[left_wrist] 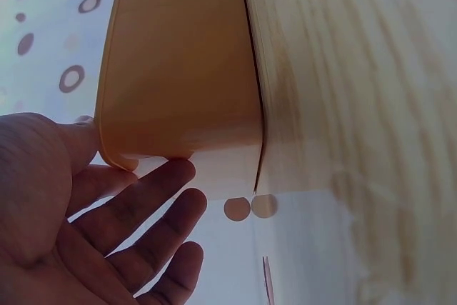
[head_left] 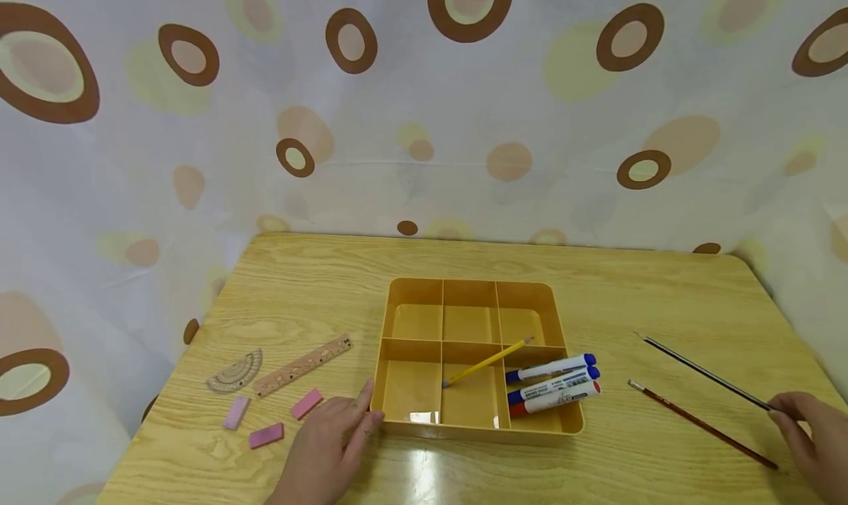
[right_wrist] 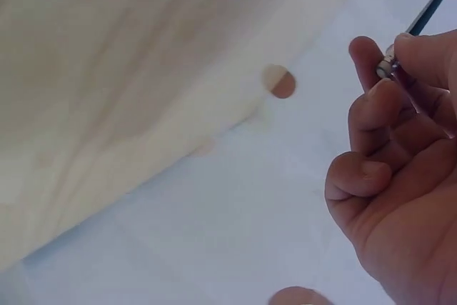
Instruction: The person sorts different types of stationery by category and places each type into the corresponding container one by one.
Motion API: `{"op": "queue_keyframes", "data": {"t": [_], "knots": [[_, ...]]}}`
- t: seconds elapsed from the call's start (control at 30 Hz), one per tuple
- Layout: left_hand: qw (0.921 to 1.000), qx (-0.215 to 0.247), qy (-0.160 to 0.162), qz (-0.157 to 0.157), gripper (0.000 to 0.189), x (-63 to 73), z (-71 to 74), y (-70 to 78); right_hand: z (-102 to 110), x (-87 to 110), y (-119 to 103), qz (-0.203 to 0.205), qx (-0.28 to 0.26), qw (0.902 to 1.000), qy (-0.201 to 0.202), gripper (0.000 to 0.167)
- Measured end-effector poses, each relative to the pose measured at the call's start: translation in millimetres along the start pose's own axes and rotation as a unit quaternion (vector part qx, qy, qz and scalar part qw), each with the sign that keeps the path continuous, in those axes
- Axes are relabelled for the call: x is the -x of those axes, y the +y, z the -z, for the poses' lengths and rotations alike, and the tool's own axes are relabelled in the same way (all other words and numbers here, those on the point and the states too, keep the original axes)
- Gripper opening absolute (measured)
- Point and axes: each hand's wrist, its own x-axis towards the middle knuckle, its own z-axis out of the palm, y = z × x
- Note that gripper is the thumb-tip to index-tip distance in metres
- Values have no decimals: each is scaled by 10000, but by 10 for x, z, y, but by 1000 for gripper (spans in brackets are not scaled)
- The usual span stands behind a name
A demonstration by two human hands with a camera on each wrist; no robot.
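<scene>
A dark pencil (head_left: 705, 375) is pinched between thumb and forefinger of my right hand (head_left: 811, 435); its light tip points left over the table, and its banded end (right_wrist: 385, 68) shows at the fingertips in the right wrist view. Just in front of it lies a reddish-brown pencil (head_left: 702, 422). My left hand (head_left: 334, 442) touches the front left corner of a yellow compartment tray (head_left: 464, 433) with fairly straight fingers. Inside the tray, a yellow pencil (head_left: 486, 363) leans across a divider. Several markers (head_left: 553, 387) rest in the front right compartment, caps over the rim.
Left of the tray lie a pink ruler (head_left: 305, 366), a clear protractor (head_left: 236, 372) and several pink erasers (head_left: 266, 436). The wooden table (head_left: 318, 269) meets a patterned curtain (head_left: 424, 115) at its back and sides.
</scene>
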Motion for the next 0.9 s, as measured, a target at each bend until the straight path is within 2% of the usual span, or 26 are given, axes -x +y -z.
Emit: {"op": "queue_keyframes", "data": {"t": [0.27, 0.4, 0.47, 0.57, 0.67, 0.8, 0.9], "knots": [[9998, -128, 19, -149, 43, 1, -7, -20, 170, -179, -513, 388, -320, 9983, 301, 19], [9997, -185, 25, -155, 42, 2, -7, -20, 262, -282, -799, 665, -144, 9971, 347, 19], [9998, -176, 21, -107, 42, 5, -5, -14, 302, -328, -936, 938, -14, 9949, 373, 22], [9999, -101, -3, 21, 42, 14, 1, -1, 336, -397, -1132, 1360, 89, 9902, 303, 24], [9999, -84, -10, 95, 42, 21, 6, 9, 327, -467, -1301, 1762, 95, 9841, 189, 36], [9999, -126, 41, -13, 41, 11, 5, 9, 255, -557, -1486, 2225, 71, 9747, 181, 58], [9999, -122, 56, -59, 40, 4, 1, 11, 196, -602, -1615, 2617, 119, 9645, 346, 62]]}}
